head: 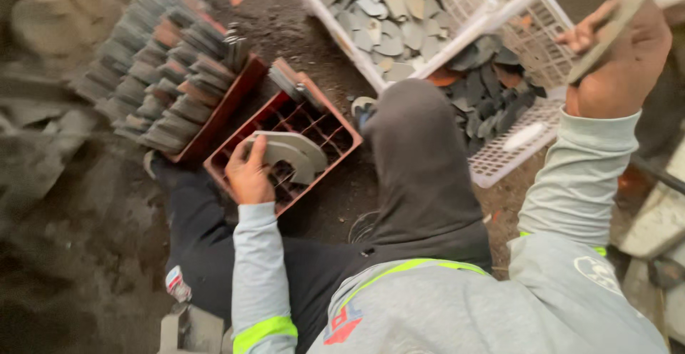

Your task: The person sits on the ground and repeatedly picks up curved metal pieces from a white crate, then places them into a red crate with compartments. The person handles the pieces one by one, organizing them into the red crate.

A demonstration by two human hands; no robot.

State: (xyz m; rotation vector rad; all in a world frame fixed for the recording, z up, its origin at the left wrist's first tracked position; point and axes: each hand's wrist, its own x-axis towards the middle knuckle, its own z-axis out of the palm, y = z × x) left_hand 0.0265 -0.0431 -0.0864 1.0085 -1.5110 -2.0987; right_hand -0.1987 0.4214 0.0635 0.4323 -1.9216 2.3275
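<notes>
Grey sleeve with yellow-green band [260, 304] nearest. Left hand [248, 174] clamped on grey curved metal plates [289, 153] lying atop red divided tray [330, 129] on dirt floor. Right hand [619, 61] raised, gripping flat grey piece [619, 20] over white basket [531, 29] of dark plates.

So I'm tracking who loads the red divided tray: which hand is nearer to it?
Left. The left hand rests over the red divided tray, holding grey curved plates. The right hand is raised far off, beside the white basket.
</notes>
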